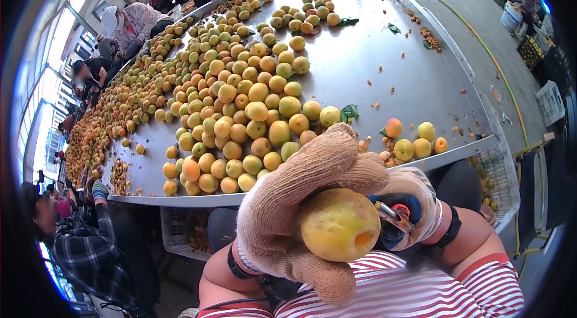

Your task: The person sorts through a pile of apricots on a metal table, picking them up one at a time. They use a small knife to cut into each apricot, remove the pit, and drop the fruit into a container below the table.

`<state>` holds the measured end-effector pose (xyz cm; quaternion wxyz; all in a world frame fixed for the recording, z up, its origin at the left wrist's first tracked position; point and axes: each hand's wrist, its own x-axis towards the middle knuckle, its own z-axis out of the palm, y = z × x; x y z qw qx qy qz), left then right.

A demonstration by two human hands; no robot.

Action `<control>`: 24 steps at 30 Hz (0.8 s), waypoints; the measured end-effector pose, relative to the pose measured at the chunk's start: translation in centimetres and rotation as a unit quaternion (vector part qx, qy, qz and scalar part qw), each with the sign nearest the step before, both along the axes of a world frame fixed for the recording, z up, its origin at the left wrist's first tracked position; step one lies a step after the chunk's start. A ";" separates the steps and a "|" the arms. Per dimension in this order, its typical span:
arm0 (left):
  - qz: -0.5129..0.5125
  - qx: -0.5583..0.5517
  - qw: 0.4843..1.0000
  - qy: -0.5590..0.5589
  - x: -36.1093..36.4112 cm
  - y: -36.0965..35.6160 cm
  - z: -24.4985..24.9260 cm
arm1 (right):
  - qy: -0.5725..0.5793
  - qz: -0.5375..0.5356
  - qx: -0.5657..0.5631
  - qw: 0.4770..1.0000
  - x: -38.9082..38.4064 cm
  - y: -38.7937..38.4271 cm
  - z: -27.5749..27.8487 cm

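Observation:
My left hand (288,198), in a tan knitted glove, is wrapped round a large yellow apricot (336,225). A round hole shows in the side of the fruit that faces me. Just to the right, my gloved right hand (424,195) is closed on pliers (393,219) with blue handles and a metal tip. That tip points at the apricot and is right at its edge in this view. Beyond my hands, a large heap of apricots (240,107) covers much of the metal table (360,59). Several more apricots (415,146) lie near the table's front right corner.
Pit-like scraps (430,39) and green leaves (350,112) are scattered on the table. Crates (180,231) stand under its near edge. Other people sit along the left and far sides, one in a plaid shirt (84,252). A yellow hose (481,41) crosses the floor at right.

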<state>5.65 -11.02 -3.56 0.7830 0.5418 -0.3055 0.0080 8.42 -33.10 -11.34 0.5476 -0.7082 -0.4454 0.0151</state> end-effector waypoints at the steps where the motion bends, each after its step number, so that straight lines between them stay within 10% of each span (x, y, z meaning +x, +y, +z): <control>1: 0.000 0.000 1.000 0.001 0.1 0.0 -0.1 | -0.038 -0.026 0.018 0.999 0.1 0.1 0.4; 18: 0.133 0.254 0.947 -0.146 0.0 1.0 0.8 | -0.041 -0.005 0.011 0.999 0.5 -0.3 1.2; 20: 0.136 0.290 0.934 -0.159 -0.2 1.5 1.4 | 0.132 -0.017 0.083 0.988 -0.5 -0.1 -1.0; 21: 0.136 0.325 0.919 -0.175 -0.3 1.7 1.8 | -0.036 -0.025 0.084 0.996 0.6 0.3 1.7; 24: 0.118 0.313 0.921 -0.201 1.1 1.3 3.7 | 0.002 -0.007 0.034 0.999 0.8 0.1 2.9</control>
